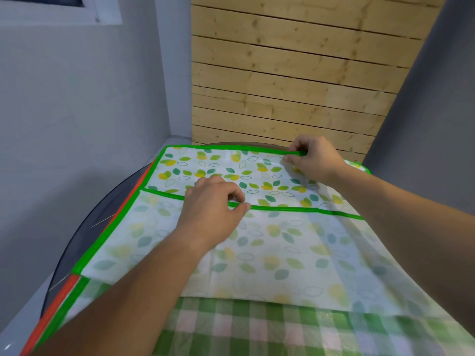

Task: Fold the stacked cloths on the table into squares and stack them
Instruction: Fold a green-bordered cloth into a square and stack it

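Wood plank wall (295, 73) straight ahead, pale with dark knots. Grey left wall (77, 111) beside it, white window frame (77, 15) up in top corner. Grey right wall (437, 98) on other side.

The plank wall (282, 73) stands close behind the table (84, 240), grey wall (64, 124) left.

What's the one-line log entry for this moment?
phase: folding leaf cloth | left hand: pinches folded-over hem | right hand: pinches far hem | underneath: check cloth
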